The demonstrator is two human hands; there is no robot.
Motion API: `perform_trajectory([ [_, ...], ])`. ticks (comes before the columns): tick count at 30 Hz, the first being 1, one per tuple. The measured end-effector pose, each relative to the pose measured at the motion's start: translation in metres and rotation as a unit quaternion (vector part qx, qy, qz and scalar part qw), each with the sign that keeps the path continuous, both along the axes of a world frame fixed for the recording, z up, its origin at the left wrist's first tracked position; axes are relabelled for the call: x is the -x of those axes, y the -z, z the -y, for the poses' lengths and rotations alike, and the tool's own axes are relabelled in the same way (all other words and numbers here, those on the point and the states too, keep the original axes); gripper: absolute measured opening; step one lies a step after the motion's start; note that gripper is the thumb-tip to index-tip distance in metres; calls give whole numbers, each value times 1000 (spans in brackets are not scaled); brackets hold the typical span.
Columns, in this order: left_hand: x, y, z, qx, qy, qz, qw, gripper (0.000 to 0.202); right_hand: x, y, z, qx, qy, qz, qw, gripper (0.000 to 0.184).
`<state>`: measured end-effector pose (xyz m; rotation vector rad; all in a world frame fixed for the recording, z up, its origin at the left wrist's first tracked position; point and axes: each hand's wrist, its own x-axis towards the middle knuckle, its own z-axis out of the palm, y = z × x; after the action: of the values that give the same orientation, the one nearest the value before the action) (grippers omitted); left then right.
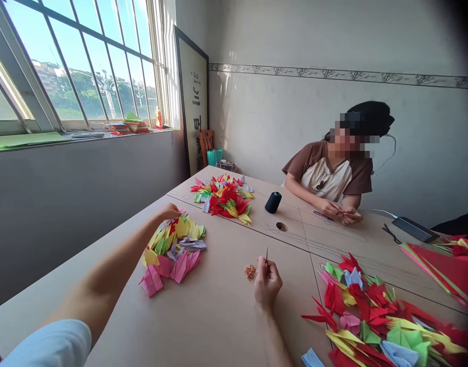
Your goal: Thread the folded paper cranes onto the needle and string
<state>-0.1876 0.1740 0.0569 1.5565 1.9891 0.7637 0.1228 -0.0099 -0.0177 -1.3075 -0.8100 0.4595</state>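
My left hand [170, 211] reaches to the far edge of a pile of folded paper cranes [176, 237] in yellow, green, lilac and pink. Its fingers are drawn together against the paper there; what they pinch is too small to make out. Between thumb and fingers of my right hand [268, 283] a thin dark needle [267, 254] points upward. Just left of that hand lies a small heap of tiny orange-brown beads [250, 272] on the table [207, 316].
Behind is another crane pile [224, 196], mostly red, and a black thread spool [273, 202] beside a table hole [281, 227]. A large crane pile [375, 311] fills the near right. Across sits a person [329, 173] with both hands together. A power bank [415, 229] lies right.
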Motion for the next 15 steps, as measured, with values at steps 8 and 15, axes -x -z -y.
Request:
perform_trajectory([
  [8, -3, 6, -10, 10, 42, 4, 999, 16, -2, 4, -2, -3, 10, 22, 1000, 38],
  [15, -6, -24, 9, -96, 45, 127, 986, 45, 0, 3, -1, 3, -11, 3, 1000, 36],
])
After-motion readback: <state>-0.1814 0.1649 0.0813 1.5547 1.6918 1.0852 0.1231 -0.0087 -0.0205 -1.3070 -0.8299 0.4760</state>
